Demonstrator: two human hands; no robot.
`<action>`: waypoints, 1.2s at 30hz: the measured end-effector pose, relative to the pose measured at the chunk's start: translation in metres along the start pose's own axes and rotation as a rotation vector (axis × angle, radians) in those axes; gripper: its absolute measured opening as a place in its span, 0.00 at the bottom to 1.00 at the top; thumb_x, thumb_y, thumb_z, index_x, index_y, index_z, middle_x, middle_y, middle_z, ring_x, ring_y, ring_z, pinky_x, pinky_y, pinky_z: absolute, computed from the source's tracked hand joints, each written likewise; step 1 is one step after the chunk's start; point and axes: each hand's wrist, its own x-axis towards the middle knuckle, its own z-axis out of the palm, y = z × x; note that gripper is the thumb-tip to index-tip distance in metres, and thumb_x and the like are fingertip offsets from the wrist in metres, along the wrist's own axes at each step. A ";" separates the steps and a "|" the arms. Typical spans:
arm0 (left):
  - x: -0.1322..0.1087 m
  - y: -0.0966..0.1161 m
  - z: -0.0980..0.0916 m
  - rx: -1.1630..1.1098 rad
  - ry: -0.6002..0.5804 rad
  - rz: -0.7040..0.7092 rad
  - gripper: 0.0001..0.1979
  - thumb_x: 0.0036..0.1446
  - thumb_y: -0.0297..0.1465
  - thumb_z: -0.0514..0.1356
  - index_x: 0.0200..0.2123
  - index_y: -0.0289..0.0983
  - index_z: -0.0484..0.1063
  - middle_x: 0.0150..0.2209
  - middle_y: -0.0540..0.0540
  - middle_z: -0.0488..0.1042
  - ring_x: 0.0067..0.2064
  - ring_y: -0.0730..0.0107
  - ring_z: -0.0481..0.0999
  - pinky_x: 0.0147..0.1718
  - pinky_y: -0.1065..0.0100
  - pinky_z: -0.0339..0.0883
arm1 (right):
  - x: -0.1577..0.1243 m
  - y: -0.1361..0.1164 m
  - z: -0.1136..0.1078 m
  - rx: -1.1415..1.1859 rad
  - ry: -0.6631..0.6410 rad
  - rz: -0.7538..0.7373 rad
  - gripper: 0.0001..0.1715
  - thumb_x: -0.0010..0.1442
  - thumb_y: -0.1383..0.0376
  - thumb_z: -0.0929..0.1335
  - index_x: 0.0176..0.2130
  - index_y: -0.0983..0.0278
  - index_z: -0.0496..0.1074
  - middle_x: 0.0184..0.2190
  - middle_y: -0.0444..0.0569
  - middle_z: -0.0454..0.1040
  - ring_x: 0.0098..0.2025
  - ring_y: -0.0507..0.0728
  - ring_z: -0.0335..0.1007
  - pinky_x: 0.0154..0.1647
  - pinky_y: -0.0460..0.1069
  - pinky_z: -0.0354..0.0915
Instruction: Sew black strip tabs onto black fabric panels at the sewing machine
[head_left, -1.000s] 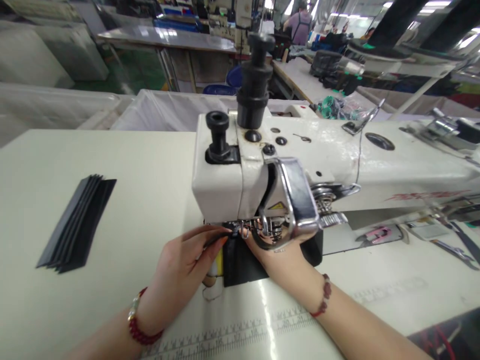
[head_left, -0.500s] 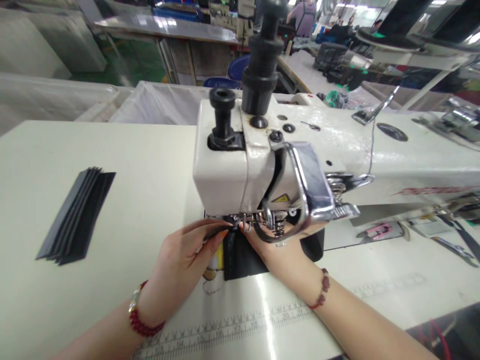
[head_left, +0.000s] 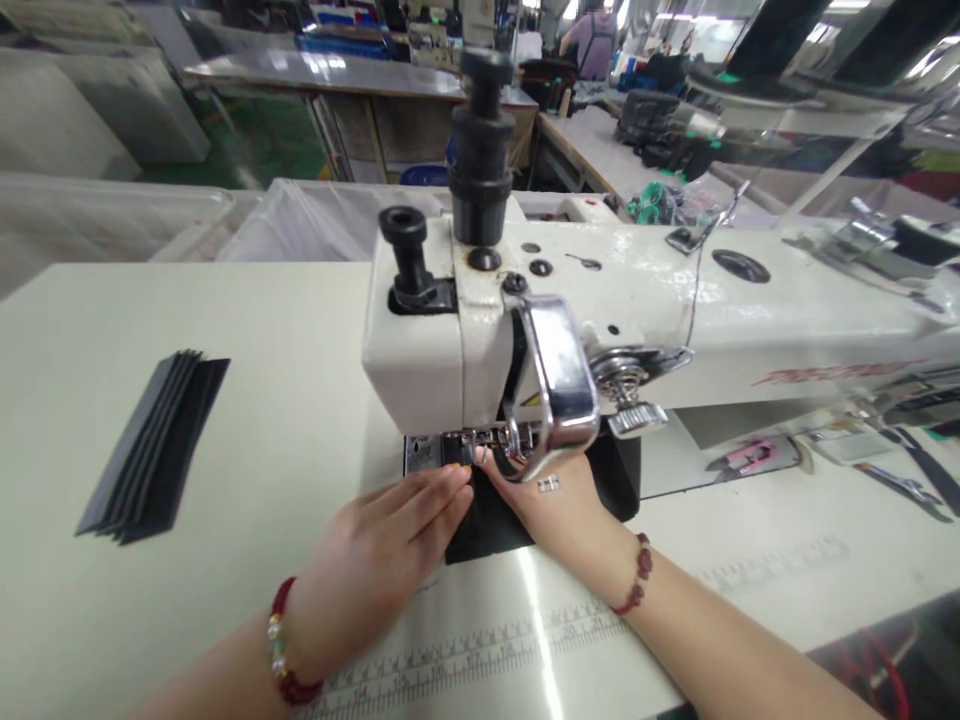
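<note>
Under the needle area of a white sewing machine [head_left: 420,370] lies a black panel [head_left: 487,540], with a narrow black strip on its left part. My left hand [head_left: 397,540] rests with straight fingers laid over the strip, fingertips just in front of the presser foot. My right hand [head_left: 559,505] lies flat on the panel, its thumb stretched toward the foot. The machine head and a shiny metal guard [head_left: 559,370] hide its other fingers. Nothing is seen gripped in either hand.
Several black strips [head_left: 154,450] lie fanned in a stack on the table at left. Pink-handled thread snips [head_left: 750,456] and a wrench [head_left: 900,488] lie at right beneath the machine arm. A printed ruler scale [head_left: 465,655] runs along the front. Behind, a person [head_left: 596,45] stands.
My left hand has gone from pinching the raised black strip to lying flat over it. My right hand stays nearly in place. The view has shifted slightly, so the machine appears further left.
</note>
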 end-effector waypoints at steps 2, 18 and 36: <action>0.001 0.004 0.000 0.052 -0.004 0.020 0.14 0.65 0.21 0.48 0.48 0.27 0.69 0.48 0.37 0.74 0.49 0.59 0.75 0.45 0.60 0.74 | -0.001 0.000 0.002 -0.001 0.033 0.010 0.11 0.66 0.67 0.63 0.38 0.62 0.75 0.35 0.51 0.76 0.34 0.56 0.69 0.32 0.49 0.62; 0.001 0.020 0.000 0.157 -0.124 -0.023 0.17 0.66 0.27 0.46 0.51 0.25 0.69 0.54 0.33 0.69 0.50 0.55 0.72 0.46 0.59 0.69 | -0.005 0.024 0.013 0.144 -0.119 0.028 0.09 0.65 0.62 0.65 0.37 0.65 0.72 0.34 0.46 0.73 0.33 0.52 0.69 0.36 0.50 0.67; -0.001 0.022 0.002 0.136 -0.181 -0.031 0.21 0.66 0.32 0.47 0.52 0.22 0.68 0.54 0.30 0.68 0.51 0.49 0.71 0.43 0.56 0.74 | -0.002 0.022 0.000 0.143 0.025 -0.082 0.11 0.64 0.68 0.64 0.43 0.63 0.75 0.37 0.51 0.77 0.40 0.57 0.71 0.43 0.53 0.67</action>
